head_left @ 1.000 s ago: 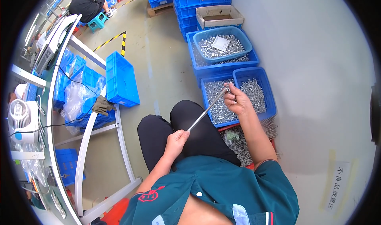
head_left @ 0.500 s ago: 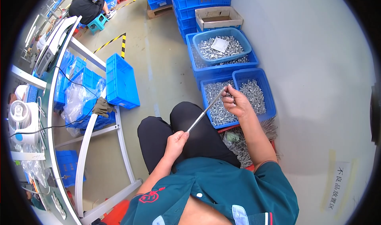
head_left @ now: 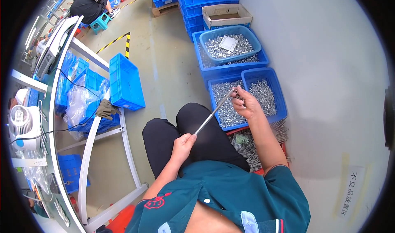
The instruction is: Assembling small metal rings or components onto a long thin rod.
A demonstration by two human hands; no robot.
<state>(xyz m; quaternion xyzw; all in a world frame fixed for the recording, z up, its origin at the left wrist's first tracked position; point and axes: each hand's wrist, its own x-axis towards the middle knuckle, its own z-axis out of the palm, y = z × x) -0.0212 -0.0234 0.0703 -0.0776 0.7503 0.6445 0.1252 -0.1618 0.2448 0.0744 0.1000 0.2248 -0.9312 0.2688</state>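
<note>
Thin metal rod held at both ends above the blue parts bin.

The left hand (head_left: 182, 144) pinches the near, lower end of the rod (head_left: 214, 112); the right hand (head_left: 246, 105) grips its far, upper end. The long axis slopes up and away from the lap toward the blue bin (head_left: 278, 97) of small metal parts, directly beneath the right hand.

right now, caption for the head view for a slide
Seated person's left hand and right hand hold a thin metal rod over blue bins of small metal parts.
</note>
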